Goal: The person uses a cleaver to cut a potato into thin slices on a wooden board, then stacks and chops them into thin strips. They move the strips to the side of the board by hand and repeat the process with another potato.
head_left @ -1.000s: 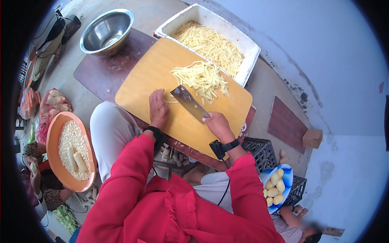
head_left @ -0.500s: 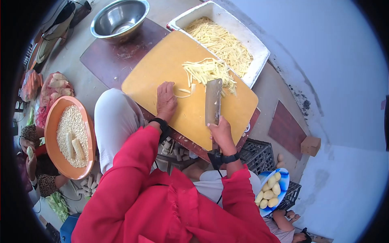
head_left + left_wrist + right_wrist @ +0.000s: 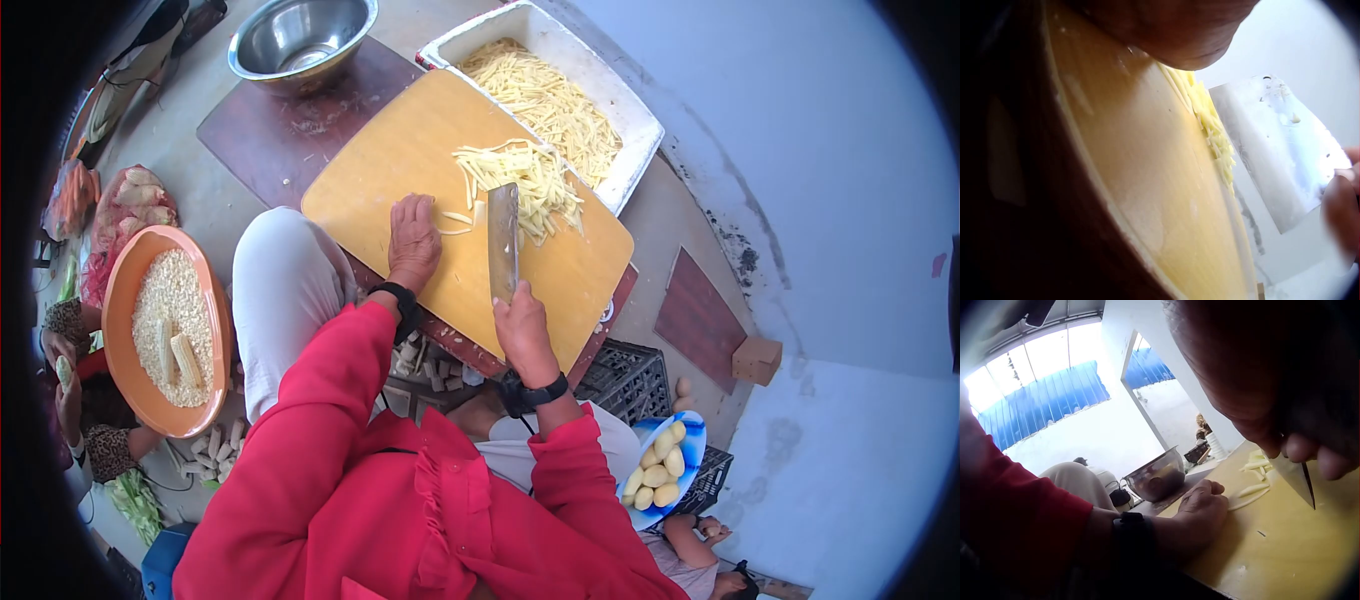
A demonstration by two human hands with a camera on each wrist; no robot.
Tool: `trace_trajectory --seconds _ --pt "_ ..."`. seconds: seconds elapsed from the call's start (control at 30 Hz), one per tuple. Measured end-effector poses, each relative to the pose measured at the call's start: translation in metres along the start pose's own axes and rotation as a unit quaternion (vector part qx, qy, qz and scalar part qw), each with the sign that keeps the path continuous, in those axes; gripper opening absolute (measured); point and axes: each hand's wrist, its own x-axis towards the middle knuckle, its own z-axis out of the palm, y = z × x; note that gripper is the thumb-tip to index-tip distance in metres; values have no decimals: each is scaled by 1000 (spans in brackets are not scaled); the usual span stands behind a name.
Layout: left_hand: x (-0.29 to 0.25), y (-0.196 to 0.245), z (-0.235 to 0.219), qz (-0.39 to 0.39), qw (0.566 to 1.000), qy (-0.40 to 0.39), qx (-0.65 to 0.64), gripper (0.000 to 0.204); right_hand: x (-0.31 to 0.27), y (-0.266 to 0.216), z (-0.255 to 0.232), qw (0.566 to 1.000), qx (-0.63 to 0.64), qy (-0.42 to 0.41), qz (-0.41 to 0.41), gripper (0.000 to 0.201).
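At the centre of the frame the right hand (image 3: pixel 522 330) gripped a cleaver (image 3: pixel 502 240) edge-down beside the potato strips (image 3: pixel 525 180) on the cutting board (image 3: pixel 400 160), seemingly gathering them, while the left hand (image 3: pixel 413 240) rested flat, holding nothing; pushing them toward the upper-right box (image 3: pixel 640 125) looked next.

You wear a bright red long-sleeved top with a ruffled placket down the front, and pale grey-white trousers. A black strap circles each wrist; your right wrist (image 3: pixel 532 390) seems to carry a small black device. Your left hand (image 3: pixel 414 240) is bare.
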Motion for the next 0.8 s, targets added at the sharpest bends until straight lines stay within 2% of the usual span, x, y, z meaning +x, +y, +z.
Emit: trace_trajectory --seconds 0.23,0.47,0.57,0.6,0.7,0.8 --pt "0 1 -1 12 1000 1 7 37 15 -1 18 998 -47 -28 4 24" --pt "-1 2 -1 11 1000 -4 6 36 30 -12 -3 992 -103 -62 30 18" --pt "2 -2 -1 10 1000 -3 7 38 30 9 -2 996 -81 4 36 20" --pt "2 -3 1 12 1000 4 8 39 24 11 -6 998 -65 10 9 23" --pt "-5 -4 4 0 1000 6 0 37 0 16 -12 999 -38 -15 -6 26" --pt "-1 1 1 0 1000 13 -21 39 -10 33 -5 996 -17 -68 -58 29"
